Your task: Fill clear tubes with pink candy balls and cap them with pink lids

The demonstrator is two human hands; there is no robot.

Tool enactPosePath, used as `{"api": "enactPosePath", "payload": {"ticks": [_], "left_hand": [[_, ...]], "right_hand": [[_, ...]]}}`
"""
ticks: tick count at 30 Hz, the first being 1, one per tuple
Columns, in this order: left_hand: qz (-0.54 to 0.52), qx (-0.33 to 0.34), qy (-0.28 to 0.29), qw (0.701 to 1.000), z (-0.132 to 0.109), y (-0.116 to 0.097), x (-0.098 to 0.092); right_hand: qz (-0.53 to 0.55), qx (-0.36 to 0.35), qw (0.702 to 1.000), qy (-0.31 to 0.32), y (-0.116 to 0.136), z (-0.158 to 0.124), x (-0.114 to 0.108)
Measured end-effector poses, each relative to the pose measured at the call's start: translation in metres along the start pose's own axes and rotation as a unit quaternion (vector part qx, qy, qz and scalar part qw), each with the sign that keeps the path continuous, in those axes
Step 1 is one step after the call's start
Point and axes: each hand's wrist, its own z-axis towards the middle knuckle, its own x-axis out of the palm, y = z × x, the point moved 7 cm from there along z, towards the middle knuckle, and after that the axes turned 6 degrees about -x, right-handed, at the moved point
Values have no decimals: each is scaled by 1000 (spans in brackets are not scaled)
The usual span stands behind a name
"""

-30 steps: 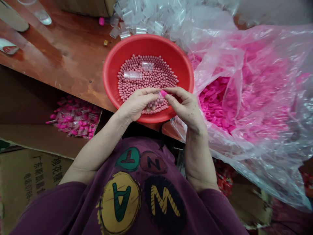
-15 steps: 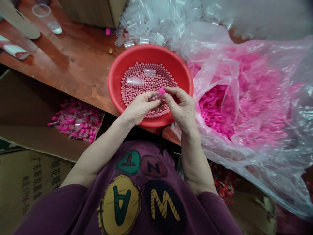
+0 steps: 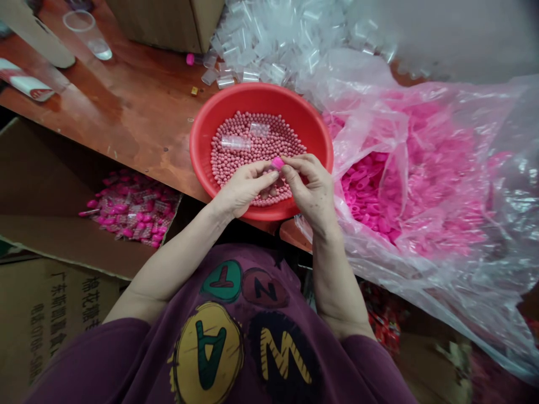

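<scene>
Over the near side of a red basin (image 3: 261, 94), both hands meet at one small container. My left hand (image 3: 242, 189) is closed around a clear plastic tube, mostly hidden by the fingers. A bright pink cap (image 3: 277, 163) sits at the tube's end, pinched between the thumb and fingertips of my right hand (image 3: 312, 188). Small round pink balls (image 3: 236, 163) fill the basin's bottom, and two clear tubes (image 3: 236, 143) lie on top of them.
Clear tubes (image 3: 269, 33) are heaped behind the basin. A plastic bag (image 3: 446, 224) of pink caps (image 3: 368, 193) lies to the right. At lower left, a cardboard box (image 3: 50, 230) holds filled, pink-capped tubes (image 3: 135, 210). A plastic cup (image 3: 90, 36) stands back left.
The hands stay together at the pink cap, with small finger movements. Less of the tube shows between the fingers now. The whole view has shifted slightly.
</scene>
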Motion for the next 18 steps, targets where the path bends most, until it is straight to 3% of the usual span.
{"api": "enactPosePath", "payload": {"ticks": [5,13,18], "left_hand": [[-13,2,-7,1000,0,-1,0],[2,-7,-31,1000,-2,-5,4],[15,-15,-40,999,-2,-4,4]], "right_hand": [[-44,-37,998,4,9,-6,3],[-16,0,1000,7,0,-9,5],[-56,-23,998,7,9,-10,4]]}}
